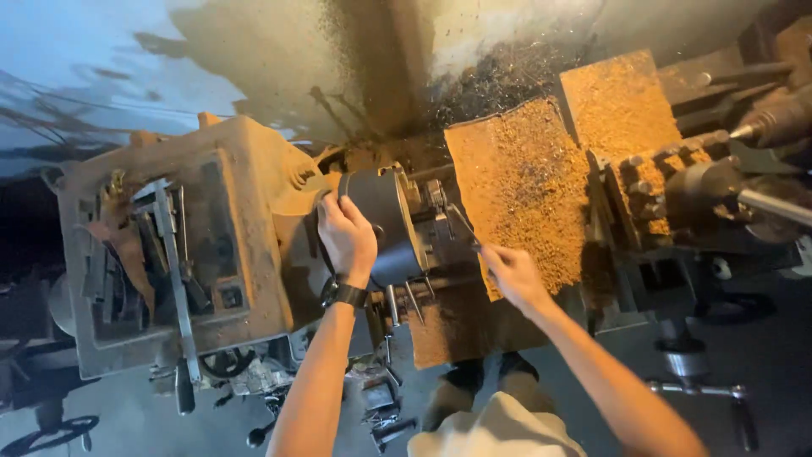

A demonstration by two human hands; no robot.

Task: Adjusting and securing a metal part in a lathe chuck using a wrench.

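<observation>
— Hands?
— My left hand [345, 237] curls over the dark lathe chuck [385, 224], beside the headstock [182, 245].
— Right?
— My right hand [510, 272] pinches a thin chuck key [463, 225] at the jaws.

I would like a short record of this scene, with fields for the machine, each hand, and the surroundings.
Machine: old brown metal lathe, seen from above
Left hand: left hand with black wristwatch, gripping the dark round metal chuck
Right hand: right hand holding a thin dark metal tool toward the chuck; its tip is unclear
Surroundings: orange-brown chips covering flat sheets; grey tailstock with pointed centre at far right
</observation>
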